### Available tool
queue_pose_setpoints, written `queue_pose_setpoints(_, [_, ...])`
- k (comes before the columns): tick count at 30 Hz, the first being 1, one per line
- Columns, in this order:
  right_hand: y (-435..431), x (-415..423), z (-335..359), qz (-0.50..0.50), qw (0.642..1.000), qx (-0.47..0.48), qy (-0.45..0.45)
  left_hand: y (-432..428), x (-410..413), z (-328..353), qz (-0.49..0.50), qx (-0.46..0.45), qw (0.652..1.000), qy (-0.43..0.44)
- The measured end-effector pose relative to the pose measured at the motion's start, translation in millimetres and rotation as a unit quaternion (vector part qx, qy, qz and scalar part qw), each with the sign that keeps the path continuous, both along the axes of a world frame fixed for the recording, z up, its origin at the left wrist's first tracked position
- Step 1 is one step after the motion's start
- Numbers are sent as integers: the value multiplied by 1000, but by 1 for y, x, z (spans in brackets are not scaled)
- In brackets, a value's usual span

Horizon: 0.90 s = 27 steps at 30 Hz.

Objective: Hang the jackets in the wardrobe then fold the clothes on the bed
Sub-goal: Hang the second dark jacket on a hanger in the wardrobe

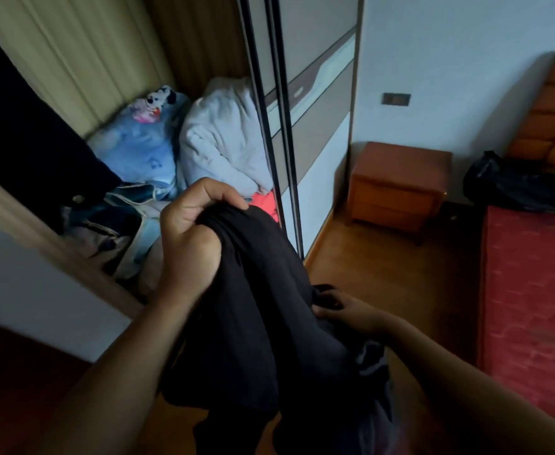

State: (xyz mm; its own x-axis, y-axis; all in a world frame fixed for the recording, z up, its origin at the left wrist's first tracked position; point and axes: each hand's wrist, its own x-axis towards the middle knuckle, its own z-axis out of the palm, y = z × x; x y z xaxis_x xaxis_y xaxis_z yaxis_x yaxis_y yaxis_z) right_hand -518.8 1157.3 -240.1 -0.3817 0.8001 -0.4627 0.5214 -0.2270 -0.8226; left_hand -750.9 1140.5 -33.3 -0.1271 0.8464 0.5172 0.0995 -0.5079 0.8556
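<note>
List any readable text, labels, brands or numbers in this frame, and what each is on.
No text is readable in this frame.
Blue cartoon-print bundle: pictures only, any lettering is too blurred to read.
Wall plate: no legible marking.
Black garment, gripped by the left hand and the right hand: no label is readable, and the pale patch near its lower edge is too blurred.

Matt black cloth jacket [263,310], glossy wooden floor [401,284], smooth wooden nightstand [397,188], rough red fabric bed [532,290].
</note>
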Motion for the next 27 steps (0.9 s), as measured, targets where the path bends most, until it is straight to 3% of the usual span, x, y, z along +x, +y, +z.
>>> queue_pose_setpoints(4, [41,1,-1,33,998,15,-60,40,1,8,49,17,999,17])
queue_pose_setpoints(9, [104,-2,28,31,995,80,-54,93,-16,3,84,1,995,52])
queue_pose_setpoints(18, [238,-28,145,51,953,275,-114,180,-50,-50,34,-71,991,109])
queue_pose_setpoints(22, [277,-35,188,76,900,398,-160,207,-72,-58,-37,-162,970,180])
queue_pose_setpoints(24, [295,-43,204,134,863,441,-207,215,-80,-63,-47,-183,955,228])
queue_pose_setpoints(27, [315,-59,212,271,765,450,-372,224,-85,-63,39,-173,960,216])
